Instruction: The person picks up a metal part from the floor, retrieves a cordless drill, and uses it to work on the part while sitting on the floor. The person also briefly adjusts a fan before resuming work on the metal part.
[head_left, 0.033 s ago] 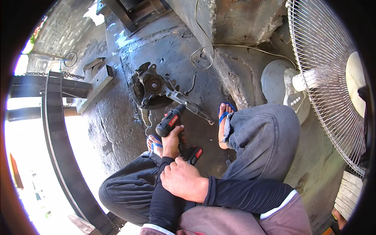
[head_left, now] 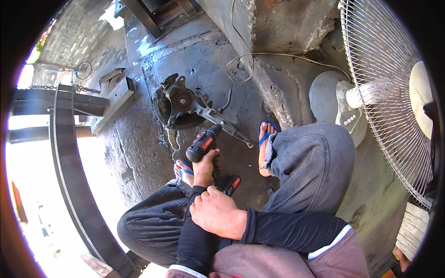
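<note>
A black and red cordless drill (head_left: 200, 146) is in my left hand (head_left: 204, 170), whose fingers wrap round its grip. The drill's chuck points away from me, close to a metal arm on the floor; whether they touch I cannot tell. That metal arm (head_left: 227, 126) joins a wheel hub and steering knuckle assembly (head_left: 181, 100) with a round dark backing plate, lying on the floor ahead of me. My right hand (head_left: 219, 212) is closed over my left forearm just behind the wrist, its fingers curled on the black sleeve.
On the right stands a large fan (head_left: 384, 92) with a wire guard and round base. A pale cable (head_left: 252, 60) loops over the floor and concrete ledge. A dark steel frame (head_left: 69, 153) rises on the left. My feet in blue sandals (head_left: 265, 135) flank the drill.
The drill and my left hand have shifted very slightly to the right. My right hand and the hub assembly stay put.
</note>
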